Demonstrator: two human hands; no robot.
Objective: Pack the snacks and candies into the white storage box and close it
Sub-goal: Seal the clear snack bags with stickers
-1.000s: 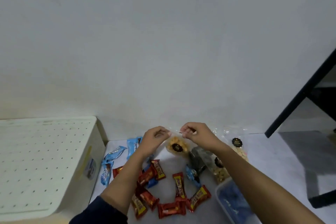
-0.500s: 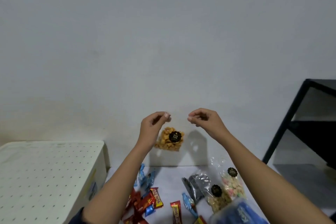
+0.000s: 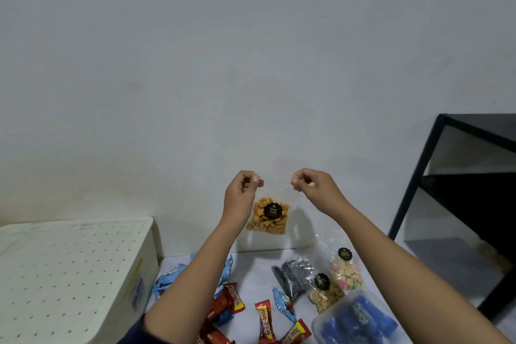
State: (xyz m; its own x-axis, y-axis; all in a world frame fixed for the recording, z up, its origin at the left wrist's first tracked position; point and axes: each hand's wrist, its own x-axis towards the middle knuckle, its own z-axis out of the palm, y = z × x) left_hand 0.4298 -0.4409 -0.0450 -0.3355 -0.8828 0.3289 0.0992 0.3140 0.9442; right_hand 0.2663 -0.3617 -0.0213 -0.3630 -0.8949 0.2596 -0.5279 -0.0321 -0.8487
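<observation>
While glossy red candy wrappers [image 3: 261, 318] crinkle on the pale floor at the bottom edge, partly cut off, a clear tub of blue packets [image 3: 354, 318] sits beside them. Left, the white storage box [image 3: 69, 276] shows its dimpled lid, shut. Higher up, left hand [image 3: 241, 195] and right hand [image 3: 314, 190] pinch the top corners of a clear Pong Pong bag [image 3: 268, 216], golden nuggets dangling against the wall.
</observation>
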